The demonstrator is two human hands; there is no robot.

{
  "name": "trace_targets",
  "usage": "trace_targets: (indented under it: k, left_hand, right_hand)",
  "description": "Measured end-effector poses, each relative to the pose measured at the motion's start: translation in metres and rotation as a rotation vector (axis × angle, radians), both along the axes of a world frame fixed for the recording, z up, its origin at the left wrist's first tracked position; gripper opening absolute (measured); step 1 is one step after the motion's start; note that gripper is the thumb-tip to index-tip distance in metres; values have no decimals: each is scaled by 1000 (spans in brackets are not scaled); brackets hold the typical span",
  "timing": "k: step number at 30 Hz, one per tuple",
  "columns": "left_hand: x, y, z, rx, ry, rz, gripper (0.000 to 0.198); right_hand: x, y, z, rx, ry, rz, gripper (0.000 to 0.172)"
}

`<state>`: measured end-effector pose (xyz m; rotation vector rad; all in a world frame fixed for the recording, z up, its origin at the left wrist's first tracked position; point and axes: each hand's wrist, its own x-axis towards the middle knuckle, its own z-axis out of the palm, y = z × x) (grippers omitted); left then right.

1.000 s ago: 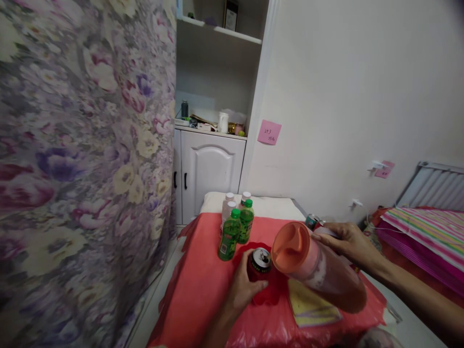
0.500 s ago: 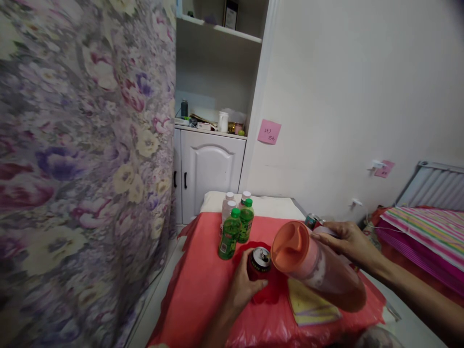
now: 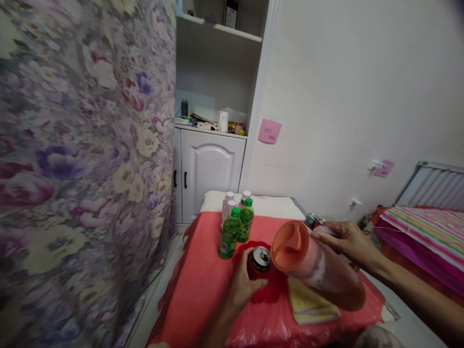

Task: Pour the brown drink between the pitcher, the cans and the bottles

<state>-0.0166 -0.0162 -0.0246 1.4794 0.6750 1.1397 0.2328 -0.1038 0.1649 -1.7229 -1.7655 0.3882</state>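
My left hand is wrapped around a dark drink can whose top is open. The can is upright over a red scalloped tray. In my right hand is the handle of a large clear pitcher with an orange lid. The pitcher tips left, its lid close beside the can's rim, and holds a brownish liquid. No stream between the two can be made out. Behind the can stand a green bottle and another green bottle.
Several white-capped bottles stand behind the green ones. More cans are partly hidden behind the pitcher. A folded yellow cloth lies on the red-covered table. A floral curtain hangs at left; a white cabinet stands behind.
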Motion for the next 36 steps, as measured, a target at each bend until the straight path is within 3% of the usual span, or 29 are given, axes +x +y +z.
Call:
trace_targets:
  k: [36]
  left_hand:
    - [0, -5, 7, -30, -23, -14, 71]
  right_hand:
    - [-2, 1, -5, 4, -15, 20, 49]
